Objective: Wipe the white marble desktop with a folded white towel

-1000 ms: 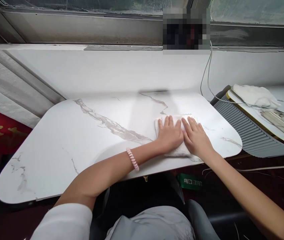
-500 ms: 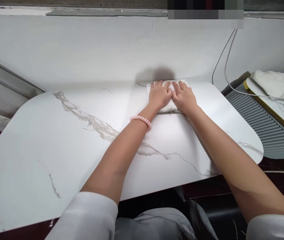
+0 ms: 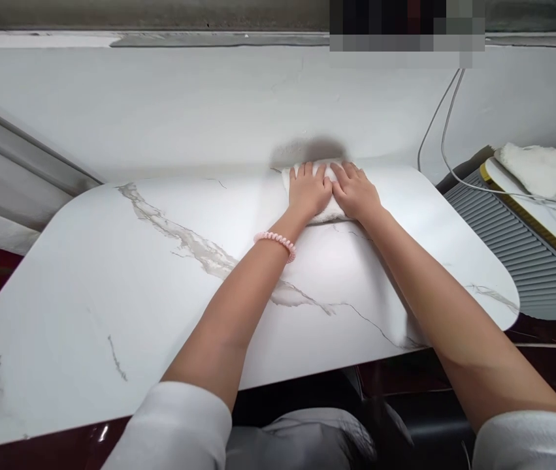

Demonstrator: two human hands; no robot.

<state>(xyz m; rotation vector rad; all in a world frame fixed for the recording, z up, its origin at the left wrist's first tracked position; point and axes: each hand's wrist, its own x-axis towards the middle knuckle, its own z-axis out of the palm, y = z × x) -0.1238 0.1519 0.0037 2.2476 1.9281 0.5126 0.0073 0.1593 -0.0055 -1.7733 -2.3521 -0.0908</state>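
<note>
A folded white cloth lies at the back edge of the white marble-patterned table, close to the wall. My left hand rests flat on it with fingers stretched toward the wall. Beside it, thumbs nearly touching, my right hand also presses flat on the cloth with its fingers extended. Both palms hide much of the cloth. Around my left wrist is a pink coiled band.
A white wall rises behind the table. To the right, another white fluffy cloth lies on a ribbed grey cabinet, with cables hanging near it. A pale curtain-like panel stands at the left.
Both hands and the cloth under them have slid slightly left along the table's back edge. The camera view has shifted a little. The hands stay flat on the cloth.
</note>
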